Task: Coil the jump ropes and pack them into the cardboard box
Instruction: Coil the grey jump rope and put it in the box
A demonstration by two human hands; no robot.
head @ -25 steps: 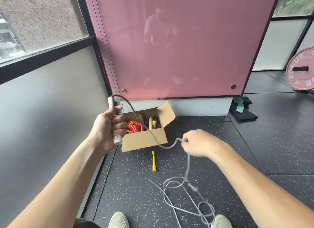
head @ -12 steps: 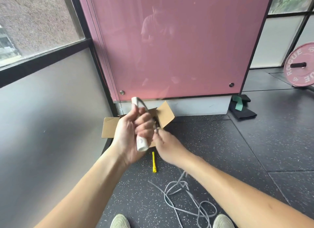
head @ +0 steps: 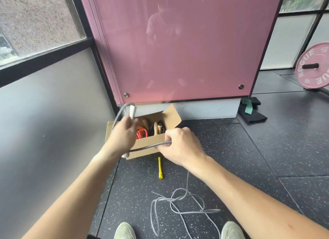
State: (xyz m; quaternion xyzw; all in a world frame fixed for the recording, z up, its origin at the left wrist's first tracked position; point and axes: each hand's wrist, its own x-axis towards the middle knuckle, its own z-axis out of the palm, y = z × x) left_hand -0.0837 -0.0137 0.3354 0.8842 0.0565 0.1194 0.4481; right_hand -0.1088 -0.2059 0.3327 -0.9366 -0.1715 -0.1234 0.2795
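The left hand [head: 122,135] is closed around the white handle [head: 132,111] of a grey jump rope [head: 151,146] and holds it almost upright, so that both ends of the handle stick out of the fist. The right hand [head: 179,147] pinches the same rope between thumb and curled fingers, and a short piece runs tight from this hand to the left one. From the top of the handle the rope makes an arc over the left hand. The remaining rope hangs down from the right hand and lies in loose tangled loops on the dark floor [head: 249,167], near two light shoes [head: 124,231]. Both hands are in front of the open cardboard box [head: 171,117], which stands against a pink panel [head: 178,43]. In the box are an orange rope [head: 141,133] and wooden handles [head: 155,128]. A yellow handle [head: 160,167] lies on the floor just near the box. Far right, a pink weight plate [head: 313,66] carries the word "ROGUE".
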